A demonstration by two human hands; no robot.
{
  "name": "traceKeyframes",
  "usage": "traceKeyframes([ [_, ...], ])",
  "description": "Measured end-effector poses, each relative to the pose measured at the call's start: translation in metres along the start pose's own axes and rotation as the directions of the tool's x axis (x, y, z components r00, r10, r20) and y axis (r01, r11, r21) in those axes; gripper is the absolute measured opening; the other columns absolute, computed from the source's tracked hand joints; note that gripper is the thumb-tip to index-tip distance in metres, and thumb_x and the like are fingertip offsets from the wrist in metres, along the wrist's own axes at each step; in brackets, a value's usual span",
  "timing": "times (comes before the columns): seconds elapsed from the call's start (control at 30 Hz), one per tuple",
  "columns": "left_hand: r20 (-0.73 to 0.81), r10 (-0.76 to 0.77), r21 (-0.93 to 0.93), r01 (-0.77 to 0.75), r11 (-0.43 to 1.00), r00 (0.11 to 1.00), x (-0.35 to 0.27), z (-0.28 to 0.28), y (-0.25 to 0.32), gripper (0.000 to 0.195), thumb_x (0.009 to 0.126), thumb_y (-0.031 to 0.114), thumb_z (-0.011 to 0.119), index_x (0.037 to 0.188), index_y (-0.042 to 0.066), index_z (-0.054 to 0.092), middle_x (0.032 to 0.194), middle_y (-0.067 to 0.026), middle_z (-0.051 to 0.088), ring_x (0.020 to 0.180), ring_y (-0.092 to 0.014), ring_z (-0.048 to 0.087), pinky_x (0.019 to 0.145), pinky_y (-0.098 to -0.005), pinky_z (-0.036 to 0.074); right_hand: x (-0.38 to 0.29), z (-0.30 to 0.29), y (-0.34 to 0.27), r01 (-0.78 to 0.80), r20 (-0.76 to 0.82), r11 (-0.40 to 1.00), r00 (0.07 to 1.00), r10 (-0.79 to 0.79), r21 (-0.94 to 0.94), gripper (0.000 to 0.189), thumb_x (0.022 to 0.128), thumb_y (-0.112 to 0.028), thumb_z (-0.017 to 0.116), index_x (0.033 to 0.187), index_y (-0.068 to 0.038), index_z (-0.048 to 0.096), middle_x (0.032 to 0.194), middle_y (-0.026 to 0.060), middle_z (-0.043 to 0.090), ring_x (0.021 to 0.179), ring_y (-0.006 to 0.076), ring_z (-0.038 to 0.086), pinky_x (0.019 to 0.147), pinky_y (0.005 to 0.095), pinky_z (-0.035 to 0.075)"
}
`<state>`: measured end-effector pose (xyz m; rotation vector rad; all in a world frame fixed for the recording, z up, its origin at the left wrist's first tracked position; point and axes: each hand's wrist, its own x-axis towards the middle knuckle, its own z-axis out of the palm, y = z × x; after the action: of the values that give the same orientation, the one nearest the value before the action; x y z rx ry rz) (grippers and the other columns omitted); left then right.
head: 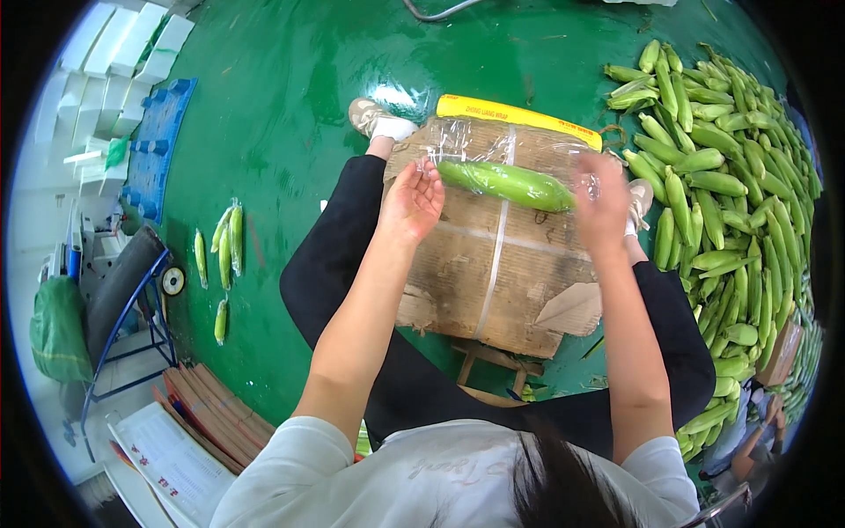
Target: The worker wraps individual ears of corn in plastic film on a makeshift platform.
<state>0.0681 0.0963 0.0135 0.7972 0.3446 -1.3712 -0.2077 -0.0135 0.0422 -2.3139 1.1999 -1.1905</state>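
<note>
An ear of corn in its green husk (505,183) lies across the cardboard (455,264) before me, wrapped in clear plastic film. At its thin left end is my left hand (417,201), palm up with curled fingers, apparently at the edge of the film. My right hand (602,198) is blurred beside the thick right end, over crumpled film; whether it grips the film I cannot tell. Behind the corn, a yellow cling wrap box (518,119) lies along the cardboard's far edge, with film spread in front of it.
A large heap of unwrapped corn (719,178) covers the floor on the right. Several wrapped ears (225,247) lie on the green floor to the left. Farther left are a blue pallet (158,152), white foam boxes (109,49) and a blue-framed cart (125,317). A co-worker's arms (759,439) show at lower right.
</note>
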Motion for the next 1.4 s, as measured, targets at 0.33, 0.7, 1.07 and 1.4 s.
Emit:
traceKeyframes([
  [0.33, -0.16, 0.45, 0.207, -0.416, 0.885, 0.879, -0.024, 0.002, -0.01, 0.018, 0.093, 0.024, 0.058, 0.091, 0.006, 0.059, 0.079, 0.0004, 0.055, 0.073, -0.012, 0.053, 0.067, -0.0255, 0.047, -0.003, 0.037, -0.029, 0.179, 0.482, 0.982, 0.867, -0.128, -0.06, 0.056, 0.069, -0.017, 0.076, 0.12, -0.013, 0.054, 0.11, 0.0077, 0.059, 0.103, 0.0263, 0.055, 0.086, 0.0392, 0.043],
  [0.7, 0.306, 0.707, 0.696, -0.656, 0.291, 0.638, -0.061, 0.02, -0.052, 0.023, 0.098, 0.017, 0.055, 0.109, -0.001, 0.063, 0.082, -0.0058, 0.066, 0.076, -0.016, 0.063, 0.073, -0.0323, 0.052, -0.002, -0.002, -0.035, -0.046, 0.642, 0.939, 0.742, -0.195, 0.34, 0.051, 0.068, -0.021, 0.08, 0.112, -0.006, 0.06, 0.107, 0.0099, 0.065, 0.1, 0.0271, 0.06, 0.088, 0.0375, 0.046],
  [1.07, 0.718, -0.293, 0.208, -0.596, -0.776, 0.632, -0.105, -0.005, -0.041, 0.051, 0.06, 0.021, 0.081, 0.101, 0.008, 0.054, 0.089, -0.0093, 0.06, 0.086, -0.028, 0.061, 0.074, -0.0399, 0.048, -0.039, -0.028, -0.069, -0.365, 0.983, 0.926, 0.18, -0.034, 0.099, 0.051, 0.079, -0.034, 0.07, 0.118, -0.003, 0.061, 0.115, 0.0155, 0.063, 0.106, 0.0295, 0.059, 0.093, 0.0343, 0.045],
  [1.4, 0.043, -0.673, 0.794, -0.434, -0.426, 0.739, -0.101, 0.028, -0.005, 0.05, 0.071, 0.043, 0.074, 0.099, 0.003, 0.066, 0.088, -0.0168, 0.07, 0.082, -0.029, 0.066, 0.076, -0.0366, 0.051, -0.09, -0.045, -0.122, 0.427, 0.381, 0.894, 0.856, -0.351, -0.136, 0.042, 0.079, -0.017, 0.058, 0.122, -0.016, 0.057, 0.105, 0.008, 0.059, 0.102, 0.0246, 0.057, 0.091, 0.042, 0.043],
])
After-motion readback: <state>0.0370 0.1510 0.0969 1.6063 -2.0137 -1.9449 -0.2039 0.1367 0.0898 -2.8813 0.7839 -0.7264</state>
